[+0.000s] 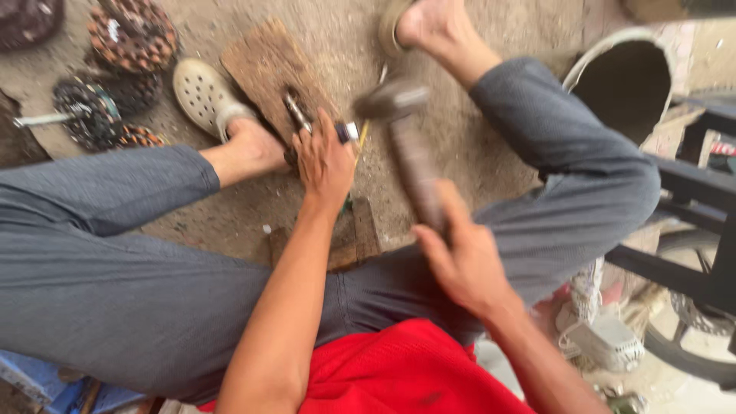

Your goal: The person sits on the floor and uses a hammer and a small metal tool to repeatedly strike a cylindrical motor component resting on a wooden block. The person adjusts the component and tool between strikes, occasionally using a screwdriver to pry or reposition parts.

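My right hand (460, 257) grips the wooden handle of a hammer (402, 134); its blurred metal head hangs just right of my left hand. My left hand (326, 161) presses down on a small metal tool with a yellow shaft (354, 134), set against a worn wooden board (264, 65) on the ground between my feet. A metal part (295, 111) lies on the board beside my left fingers. What exactly my left fingers hold is partly hidden.
My legs in grey trousers spread to both sides, a pale clog (203, 92) on the left foot. Copper-wound motor parts (130, 34) lie at top left. A white bucket (625, 77) and a dark metal frame (698, 192) stand at right. A wooden block (360, 234) lies near my knees.
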